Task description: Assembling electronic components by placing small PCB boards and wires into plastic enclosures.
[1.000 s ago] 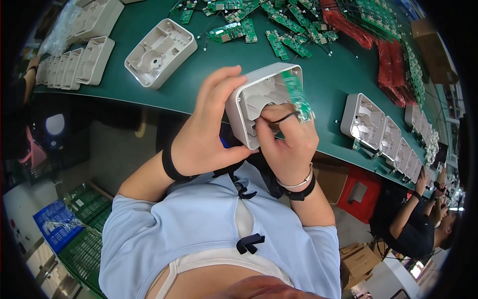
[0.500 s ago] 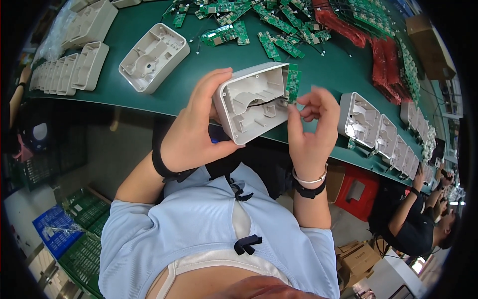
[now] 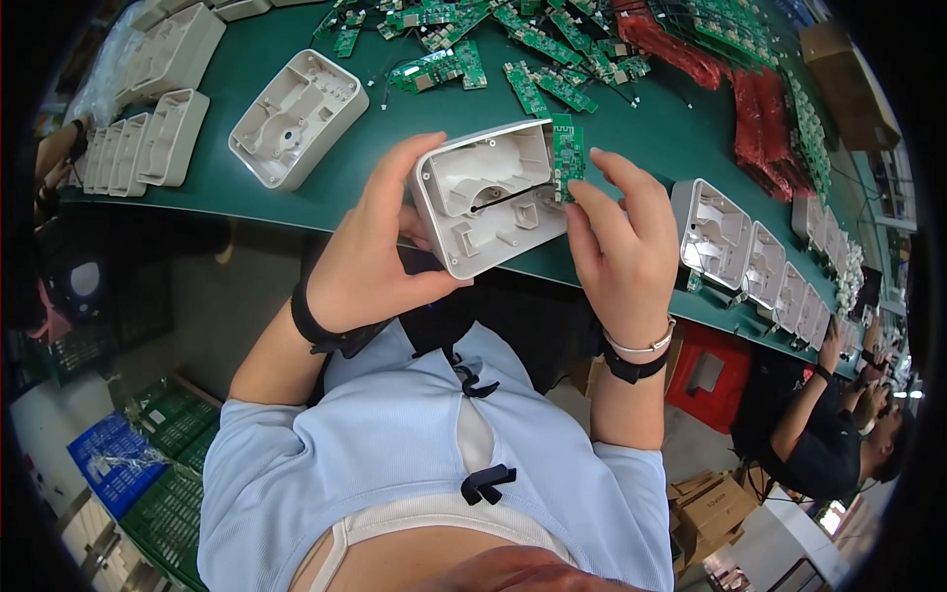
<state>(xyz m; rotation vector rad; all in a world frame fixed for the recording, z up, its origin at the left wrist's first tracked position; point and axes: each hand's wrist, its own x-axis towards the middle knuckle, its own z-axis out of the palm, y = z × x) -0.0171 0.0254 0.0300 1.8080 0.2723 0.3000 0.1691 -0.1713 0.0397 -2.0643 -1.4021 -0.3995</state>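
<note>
My left hand [image 3: 360, 261] is wrapped round the left end of an off-white plastic housing [image 3: 513, 168], its open side facing me. A thin black cable [image 3: 515, 195] crosses the inside of the housing to a green circuit board [image 3: 568, 148]. The board stands upright at the housing's right end, partly over its rim. With thumb and fingers, my right hand [image 3: 631, 242] pinches the lower end of the board; the exact contact is partly hidden by the fingers.
Another off-white housing [image 3: 296, 118] lies behind my left hand. Loose circuit boards [image 3: 528, 89] are heaped at the back, near red bubble wrap [image 3: 764, 128]. A row of housings [image 3: 712, 237] lines the right edge; nested ones [image 3: 173, 138] stand left. A co-worker [image 3: 824, 444] sits at right.
The housing has shifted slightly left and tilted. My right hand's fingers have uncurled and come onto the board, which has moved a little left with the housing.
</note>
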